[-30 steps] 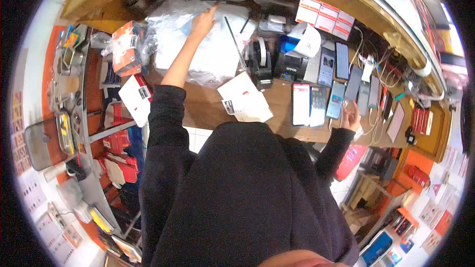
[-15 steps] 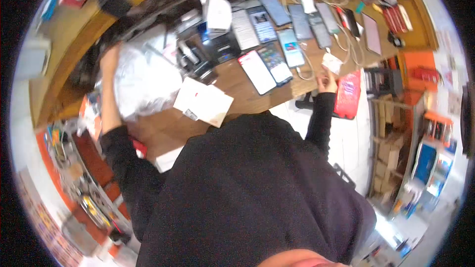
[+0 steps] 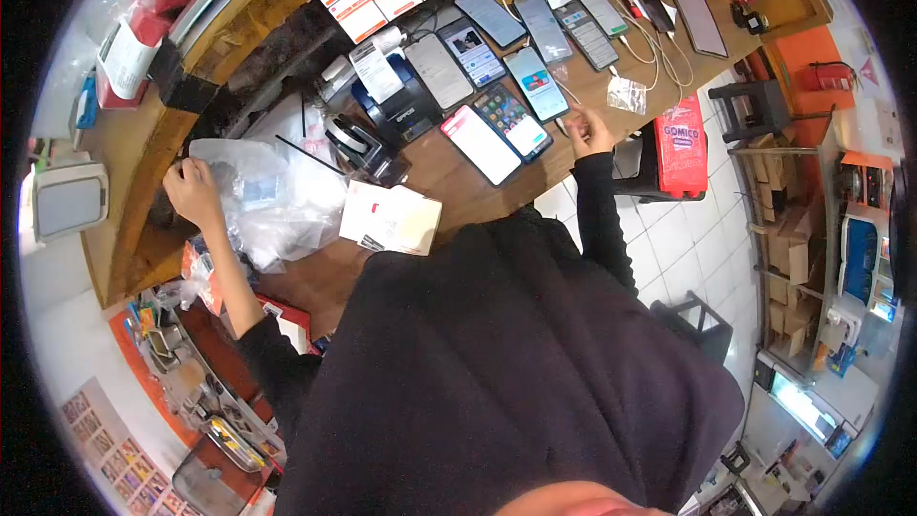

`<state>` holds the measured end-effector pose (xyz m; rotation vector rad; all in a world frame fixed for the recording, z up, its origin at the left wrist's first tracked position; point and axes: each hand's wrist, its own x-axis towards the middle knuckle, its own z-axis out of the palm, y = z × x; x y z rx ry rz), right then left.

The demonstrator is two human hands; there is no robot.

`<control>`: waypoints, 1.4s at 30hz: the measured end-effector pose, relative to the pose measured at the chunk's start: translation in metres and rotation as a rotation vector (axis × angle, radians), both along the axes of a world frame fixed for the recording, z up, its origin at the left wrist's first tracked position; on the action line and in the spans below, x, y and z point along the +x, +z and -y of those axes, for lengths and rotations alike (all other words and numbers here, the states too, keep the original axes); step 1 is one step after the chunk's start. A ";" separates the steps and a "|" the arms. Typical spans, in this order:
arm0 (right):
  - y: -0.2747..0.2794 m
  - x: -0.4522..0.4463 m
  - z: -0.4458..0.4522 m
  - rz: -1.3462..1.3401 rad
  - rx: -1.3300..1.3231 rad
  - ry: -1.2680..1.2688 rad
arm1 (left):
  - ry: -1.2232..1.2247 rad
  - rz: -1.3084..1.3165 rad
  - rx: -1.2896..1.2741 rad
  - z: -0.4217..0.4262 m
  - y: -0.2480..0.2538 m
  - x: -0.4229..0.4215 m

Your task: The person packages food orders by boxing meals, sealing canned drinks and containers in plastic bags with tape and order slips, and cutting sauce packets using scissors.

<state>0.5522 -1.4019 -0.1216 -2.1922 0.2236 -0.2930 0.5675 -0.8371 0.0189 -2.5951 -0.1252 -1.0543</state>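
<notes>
My left hand [image 3: 193, 193] has its fingers curled at the left edge of clear plastic wrapping [image 3: 277, 196]; what lies beneath the fingers is hidden. At the table's front edge, my right hand [image 3: 588, 131] has bent fingers beside a white cable plug, just below a lit phone [image 3: 536, 84]. Nearby lie a phone with app icons [image 3: 514, 121] and a phone with a white screen [image 3: 481, 144]. A small clear packet [image 3: 627, 95] rests to the right of that hand. White boxes [image 3: 391, 218] sit between the wrapping and my body.
A black receipt printer [image 3: 399, 105] and a tape dispenser [image 3: 363, 148] stand mid-table. Several more phones and white cables [image 3: 659, 62] spread toward the back right. A red package [image 3: 680, 148] is on a stool beyond the front edge. Wooden shelf edges [image 3: 124, 201] border the left.
The view has swung to the right. My left hand has moved from the top of the wrapping to its left edge. My right hand has shifted closer to the lit phone.
</notes>
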 end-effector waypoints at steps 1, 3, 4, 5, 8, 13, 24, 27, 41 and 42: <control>-0.004 -0.002 -0.006 -0.012 0.057 0.008 | -0.137 0.080 0.049 0.013 0.006 -0.006; -0.021 -0.004 -0.014 -0.017 0.253 0.082 | -0.125 0.041 -0.077 0.044 0.011 -0.018; -0.018 -0.006 -0.021 -0.040 0.282 0.148 | -0.125 0.065 -0.095 0.057 0.016 -0.025; -0.015 -0.009 -0.029 -0.079 0.347 0.219 | -0.128 0.088 -0.113 0.070 0.021 -0.031; 0.013 -0.023 -0.063 -0.356 0.537 0.435 | -0.027 0.236 -0.210 0.106 0.045 -0.045; 0.034 -0.045 -0.131 -0.367 0.971 0.966 | -0.437 0.306 -0.374 0.235 0.067 -0.065; 0.044 -0.045 -0.076 -0.269 1.835 0.199 | -1.483 -1.100 -0.547 0.345 -0.008 -0.083; 0.082 -0.072 -0.038 -0.032 1.178 0.215 | -1.551 -1.089 -0.768 0.340 -0.049 -0.068; 0.134 -0.131 0.001 -0.068 0.191 0.522 | -0.864 -1.741 -1.805 0.365 -0.051 -0.042; 0.132 -0.135 0.003 -0.058 0.130 0.495 | -0.870 -1.700 -1.745 0.364 -0.052 -0.042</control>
